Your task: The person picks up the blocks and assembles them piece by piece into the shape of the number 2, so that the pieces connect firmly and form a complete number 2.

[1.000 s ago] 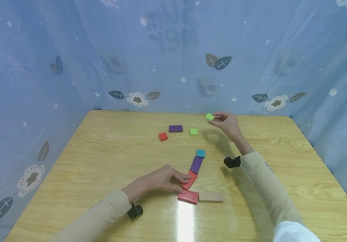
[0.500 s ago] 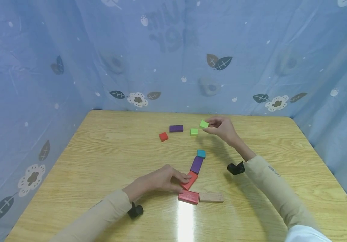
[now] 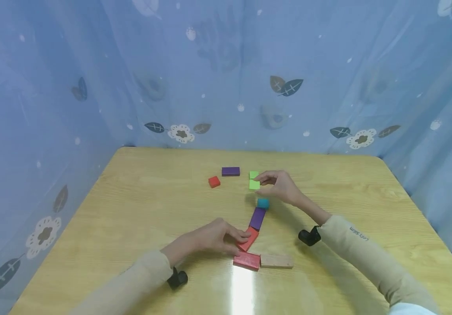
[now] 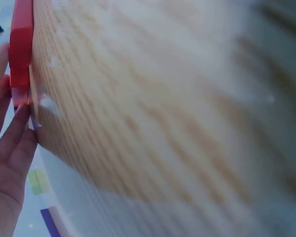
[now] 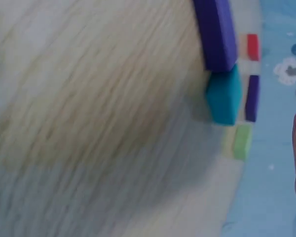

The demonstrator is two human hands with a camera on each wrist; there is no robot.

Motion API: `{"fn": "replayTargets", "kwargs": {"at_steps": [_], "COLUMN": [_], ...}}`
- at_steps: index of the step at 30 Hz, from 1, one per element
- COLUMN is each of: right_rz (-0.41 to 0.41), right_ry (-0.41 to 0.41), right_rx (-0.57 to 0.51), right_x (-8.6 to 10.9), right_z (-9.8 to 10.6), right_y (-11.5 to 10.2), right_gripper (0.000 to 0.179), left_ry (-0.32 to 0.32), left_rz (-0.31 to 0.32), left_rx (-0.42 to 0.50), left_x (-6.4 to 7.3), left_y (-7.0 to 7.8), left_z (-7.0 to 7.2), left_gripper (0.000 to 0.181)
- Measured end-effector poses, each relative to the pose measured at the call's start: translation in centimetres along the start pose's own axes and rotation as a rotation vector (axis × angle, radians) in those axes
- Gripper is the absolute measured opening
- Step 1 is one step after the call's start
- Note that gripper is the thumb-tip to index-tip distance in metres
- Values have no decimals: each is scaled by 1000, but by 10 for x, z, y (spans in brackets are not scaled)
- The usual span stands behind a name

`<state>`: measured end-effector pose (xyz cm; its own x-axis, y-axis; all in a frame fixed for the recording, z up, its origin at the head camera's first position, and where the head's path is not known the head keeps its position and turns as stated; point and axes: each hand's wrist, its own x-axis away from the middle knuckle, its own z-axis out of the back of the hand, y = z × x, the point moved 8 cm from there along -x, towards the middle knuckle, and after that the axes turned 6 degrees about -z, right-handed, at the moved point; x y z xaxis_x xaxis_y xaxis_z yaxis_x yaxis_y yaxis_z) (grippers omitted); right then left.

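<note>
In the head view my right hand [image 3: 281, 187] pinches a lime green block [image 3: 254, 185] over the table. That block overlaps a second green block [image 3: 254, 174] behind it. Below it, a teal block [image 3: 263, 203], a purple block [image 3: 257, 217] and a red block [image 3: 249, 240] form a slanting row. At its near end lie another red block [image 3: 247, 261] and a plain wooden block [image 3: 276, 261], end to end. My left hand [image 3: 215, 236] rests its fingers on the slanted red block, thumb by the nearer one. The left wrist view shows its fingers [image 4: 17, 133] alongside red blocks.
Further back on the wooden table [image 3: 151, 192] lie a purple block [image 3: 231, 171] and a small red block [image 3: 214, 182]. A blue patterned curtain [image 3: 226, 78] hangs behind the table and at both sides. Black wrist cameras [image 3: 310, 236] project beneath both forearms.
My right hand has brought the green block left and nearer, from the back of the table to just above the teal block in view. My left hand stays in place.
</note>
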<state>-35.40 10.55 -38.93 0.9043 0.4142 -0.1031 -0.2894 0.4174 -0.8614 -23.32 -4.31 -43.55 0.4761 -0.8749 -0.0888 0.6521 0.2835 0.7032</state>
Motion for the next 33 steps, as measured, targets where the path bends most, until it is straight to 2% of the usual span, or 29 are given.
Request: {"fn": "replayTargets", "kwargs": {"at_steps": [8,19,26,33], "right_rz": [74,47,53,66], "right_ry": [-108,-138,-151,-180], "right_rx": [10,-4,78,127], "right_x": [-4,-10,-8,-6], "right_z": [0,1,-3,-6], "right_y": [12,28,37,39], "right_gripper": [33,26,25,25], "left_ry": [1,3,7,-7], "left_rz": [2,13,-8,21], "left_rx": [-5,-19,-29,-15], "left_x": [-2,0,0,0], "left_y": [2,2,1,-1], "left_z": [0,-2,-3,-4], "left_gripper": [41,42,41,42]}}
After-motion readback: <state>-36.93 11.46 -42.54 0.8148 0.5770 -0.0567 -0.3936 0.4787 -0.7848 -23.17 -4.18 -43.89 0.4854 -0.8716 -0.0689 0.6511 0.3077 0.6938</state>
